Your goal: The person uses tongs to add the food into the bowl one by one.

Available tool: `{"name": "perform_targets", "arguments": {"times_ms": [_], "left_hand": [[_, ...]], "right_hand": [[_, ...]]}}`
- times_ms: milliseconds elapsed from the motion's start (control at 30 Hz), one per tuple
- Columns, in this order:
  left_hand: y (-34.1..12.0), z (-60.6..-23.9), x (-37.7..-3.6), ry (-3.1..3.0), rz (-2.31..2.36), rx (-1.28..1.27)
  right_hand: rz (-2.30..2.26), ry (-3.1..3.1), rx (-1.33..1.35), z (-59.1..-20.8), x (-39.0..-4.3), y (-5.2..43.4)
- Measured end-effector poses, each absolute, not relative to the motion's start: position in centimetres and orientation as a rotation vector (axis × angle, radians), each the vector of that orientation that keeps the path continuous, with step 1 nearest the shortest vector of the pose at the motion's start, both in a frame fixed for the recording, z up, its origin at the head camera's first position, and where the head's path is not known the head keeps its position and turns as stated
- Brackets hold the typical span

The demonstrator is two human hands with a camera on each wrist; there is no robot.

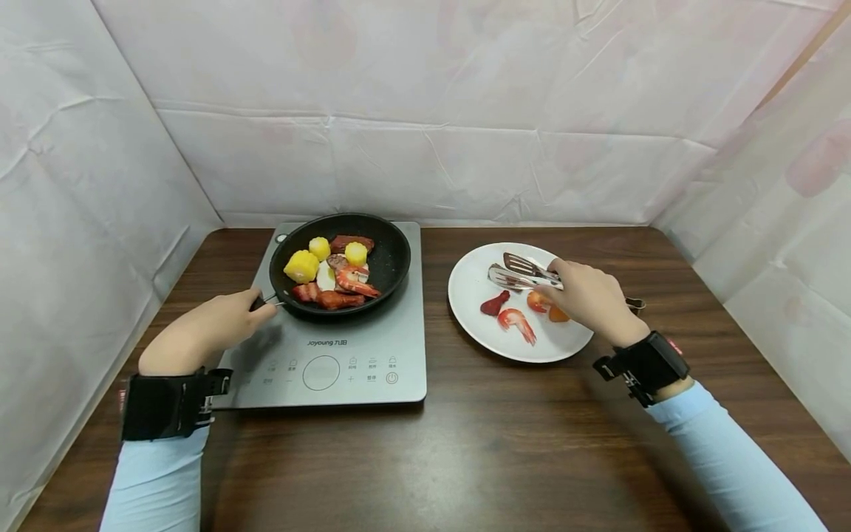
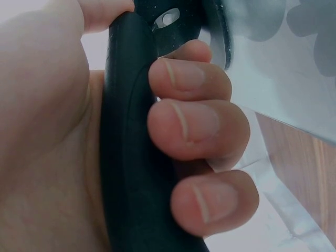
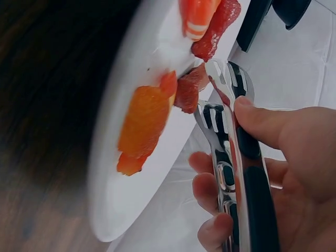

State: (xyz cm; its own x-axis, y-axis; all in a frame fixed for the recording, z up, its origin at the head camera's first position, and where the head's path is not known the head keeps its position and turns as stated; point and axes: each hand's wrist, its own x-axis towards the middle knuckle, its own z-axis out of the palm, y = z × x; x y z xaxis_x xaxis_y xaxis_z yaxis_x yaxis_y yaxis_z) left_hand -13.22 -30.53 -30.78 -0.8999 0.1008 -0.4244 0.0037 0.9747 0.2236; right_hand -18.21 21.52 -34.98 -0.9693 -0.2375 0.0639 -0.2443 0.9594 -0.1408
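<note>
Above dark wood (image 1: 465, 458), a pan (image 1: 391, 257) holds corn (image 1: 302, 267), a plate (image 1: 467, 295) shrimp (image 1: 516, 325).

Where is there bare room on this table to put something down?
Mostly the tabletop in front of the induction cooker and plate, between the blue sleeves. A narrower strip lies between cooker and plate. It's crowded at the pan handle, in the left hand, and over the plate, where the right hand holds tongs.

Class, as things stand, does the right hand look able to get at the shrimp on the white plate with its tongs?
Probably yes: the right hand holds the tongs over the white plate, and the shrimp lies close by with nothing on top of it.
</note>
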Motion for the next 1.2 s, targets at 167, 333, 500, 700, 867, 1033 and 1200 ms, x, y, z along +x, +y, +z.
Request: {"name": "perform_targets", "arguments": {"times_ms": [167,333,500,700,867,1033,1200], "left_hand": [[-30.51,-30.84,-13.10,2.681,0.297,0.079],[-30.45,-30.78,-12.99,2.681,0.296,0.077],[-30.41,-30.72,-13.01,2.676,0.297,0.071],[-30.40,-30.82,-13.15,2.685,0.284,0.073],[-30.43,-30.92,-13.21,2.695,0.284,0.086],[-30.42,-30.94,-13.18,2.696,0.284,0.084],[-30.38,-30.88,-13.16,2.695,0.284,0.079]], "right_hand": [[0.193,-3.073,0.373,-35.13,-17.96,21.76],[0.166,-3.059,0.430,-35.32,-17.70,21.89],[0.177,-3.026,0.482,-35.54,-17.57,22.04],[0.192,-3.017,0.458,-35.67,-17.45,22.12],[0.190,-3.013,0.446,-35.82,-17.41,22.25],[0.199,-3.014,0.438,-35.89,-17.40,22.36],[0.207,-3.030,0.429,-35.87,-17.29,22.47]]}}
